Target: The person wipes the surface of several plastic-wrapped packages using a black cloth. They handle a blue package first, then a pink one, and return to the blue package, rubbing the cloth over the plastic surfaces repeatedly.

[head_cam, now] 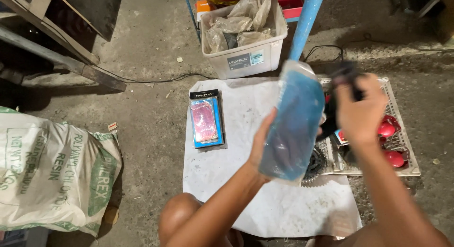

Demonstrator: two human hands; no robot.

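Concrete floor, white sheet (246, 181) spread on it, no worktop. My left hand (261, 143) holds a clear plastic packet with a blue item (293, 129) upright above the sheet, fingers hidden behind the packet. My right hand (360, 110) is closed around a blurred black object (345, 72) just right of the packet. Wire tray (402, 133) with red parts underneath, boxed pink item (206, 120) to the left.
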